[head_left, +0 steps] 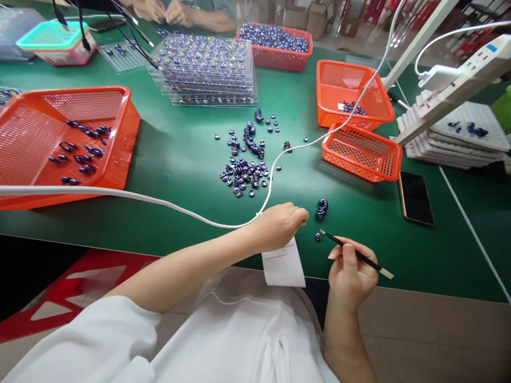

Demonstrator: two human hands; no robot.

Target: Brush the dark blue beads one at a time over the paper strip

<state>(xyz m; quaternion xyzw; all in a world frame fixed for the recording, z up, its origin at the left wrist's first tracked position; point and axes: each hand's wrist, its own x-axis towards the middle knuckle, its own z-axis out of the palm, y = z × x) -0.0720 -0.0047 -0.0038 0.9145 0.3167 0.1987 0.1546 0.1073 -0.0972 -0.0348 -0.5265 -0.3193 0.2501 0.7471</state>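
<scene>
Tweezers (361,256) are sitting pinched in my curled right hand (351,271), their long axis slanting forward-left. Just beside their tips, one loose bead (318,237) is lying between my hands; a bead row (322,209) is lying beyond. My left hand (281,223) is curling shut, left of the tips; I cannot tell whether it is holding anything.

Loose pieces (244,176) lie between the stacked trays (204,69) and paper (282,265).

A green tabletop (179,143) bears orange baskets (359,85) (one holds dark rings (83,159)).
</scene>
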